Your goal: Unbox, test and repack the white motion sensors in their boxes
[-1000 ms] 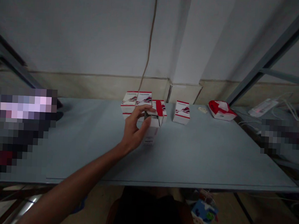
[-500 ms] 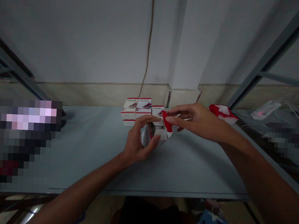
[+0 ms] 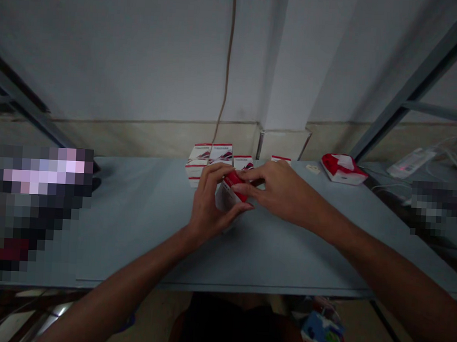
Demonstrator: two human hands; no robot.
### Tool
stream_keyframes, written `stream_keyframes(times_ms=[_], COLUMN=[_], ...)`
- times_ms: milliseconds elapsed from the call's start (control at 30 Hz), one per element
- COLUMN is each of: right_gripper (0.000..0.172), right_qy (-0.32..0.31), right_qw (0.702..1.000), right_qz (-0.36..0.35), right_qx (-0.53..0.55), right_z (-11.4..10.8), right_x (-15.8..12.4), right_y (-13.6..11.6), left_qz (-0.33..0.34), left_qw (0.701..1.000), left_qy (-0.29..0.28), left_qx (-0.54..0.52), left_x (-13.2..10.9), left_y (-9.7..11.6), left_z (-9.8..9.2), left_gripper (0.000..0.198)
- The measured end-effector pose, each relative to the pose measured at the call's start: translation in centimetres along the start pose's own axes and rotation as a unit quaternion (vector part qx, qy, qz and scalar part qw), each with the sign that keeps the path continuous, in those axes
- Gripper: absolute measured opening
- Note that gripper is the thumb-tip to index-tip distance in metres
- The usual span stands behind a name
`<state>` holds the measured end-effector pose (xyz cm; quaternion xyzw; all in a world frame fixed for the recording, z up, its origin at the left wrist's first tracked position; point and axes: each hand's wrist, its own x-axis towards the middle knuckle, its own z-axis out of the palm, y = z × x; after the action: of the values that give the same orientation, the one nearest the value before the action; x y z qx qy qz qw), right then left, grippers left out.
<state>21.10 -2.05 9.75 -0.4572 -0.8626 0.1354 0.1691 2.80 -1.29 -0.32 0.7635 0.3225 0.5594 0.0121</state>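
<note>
My left hand (image 3: 211, 203) wraps around a small white carton with red markings (image 3: 227, 196), which is held above the pale grey table top (image 3: 286, 245). My right hand (image 3: 277, 191) comes in from the right, with its fingers pressing on the carton's red end. Much of the carton is hidden by my fingers. Just behind my hands stand similar white and red boxes (image 3: 210, 153), close together. Another box (image 3: 280, 160) stands to the right, mostly hidden behind my right hand.
A crumpled red and white packet (image 3: 343, 169) and a small pale card (image 3: 313, 169) lie at the table's back right. A wall and pillar bound the back. Grey metal shelf posts rise at both sides. A power strip (image 3: 409, 162) with cables lies at the right.
My right hand has moved in and left, closer to the carton. The red flap that stood open is now folded against the carton, and the carton has turned in my hands.
</note>
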Motion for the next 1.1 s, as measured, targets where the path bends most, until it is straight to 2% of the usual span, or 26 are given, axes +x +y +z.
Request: stream_keyframes(times_ms=[100,167,267,333,367,433,500,533,600,700,733,800,833,900,967,1033,1100], right_gripper=[0.039,0.046,0.054,0.056,0.064,0.092,0.12,0.126,0.123,0.093,0.079,0.055,0.052,0.052,0.052,0.052,0.055], right_qy=[0.004,-0.002,-0.002,0.028,0.05,0.06,0.007,0.004,0.031,0.138,0.177,0.252,0.263,0.266,0.228,0.185,0.163], right_qw=[0.997,0.996,0.998,0.997,0.993,0.98,0.966,0.957,0.951,0.967,0.971,0.966,0.96,0.934,0.908,0.896,0.895], right_qz=[0.009,-0.007,-0.049,-0.06,-0.061,-0.075,-0.115,-0.127,-0.123,-0.089,-0.064,0.033,0.092,0.192,0.266,0.297,0.293], right_qx=[-0.081,-0.094,-0.03,0.044,0.087,0.172,0.23,0.263,0.281,0.196,0.15,0.049,-0.01,-0.139,-0.229,-0.273,-0.294], right_z=[1.2,1.6,1.4,1.3,1.6,2.9,4.8,5.7,6.7,5.3,4.3,2.1,1.3,0.5,0.8,1.6,2.4], right_x=[-0.4,-0.7,-1.0,-1.3,-1.5,-2.1,-2.8,-3.2,-3.7,-4.4,-4.6,-4.9,-5.1,-5.2,-5.2,-4.9,-4.5], right_y=[-0.8,-1.0,-0.1,1.5,2.4,4.0,4.8,4.9,4.7,4.9,5.5,7.3,8.5,11.1,13.4,14.8,15.5], left_qz=[0.023,0.042,0.044,-0.012,-0.055,-0.13,-0.159,-0.159,-0.152,-0.14,-0.14,-0.134,-0.123,-0.085,-0.052,-0.045,-0.054], left_qw=[0.999,0.998,0.999,0.999,0.996,0.981,0.969,0.967,0.967,0.965,0.965,0.969,0.976,0.989,0.995,0.996,0.995], left_qy=[-0.024,-0.032,-0.009,0.019,0.033,0.059,0.079,0.083,0.075,0.065,0.067,0.067,0.061,0.044,0.026,0.006,-0.006], left_qx=[0.019,0.018,0.009,-0.028,-0.061,-0.132,-0.171,-0.181,-0.193,-0.212,-0.213,-0.194,-0.171,-0.114,-0.08,-0.077,-0.083], left_x=[-0.2,-0.4,-0.7,-0.7,-0.6,-0.3,0.0,0.2,0.3,0.2,0.1,0.0,0.0,0.0,0.0,0.0,0.0], left_y=[-0.3,-0.5,-0.7,-0.7,-0.6,-0.2,0.1,0.2,0.2,-0.3,-0.5,-0.6,-0.5,-0.1,0.4,0.6,0.5], left_z=[-0.1,0.0,0.0,0.0,0.0,0.1,0.1,0.1,0.2,0.3,0.3,0.1,0.0,-0.1,-0.2,0.0,0.2], left_gripper=[0.065,0.059,0.052,0.049,0.046,0.038,0.032,0.031,0.035,0.047,0.048,0.044,0.039,0.029,0.02,0.015,0.014])
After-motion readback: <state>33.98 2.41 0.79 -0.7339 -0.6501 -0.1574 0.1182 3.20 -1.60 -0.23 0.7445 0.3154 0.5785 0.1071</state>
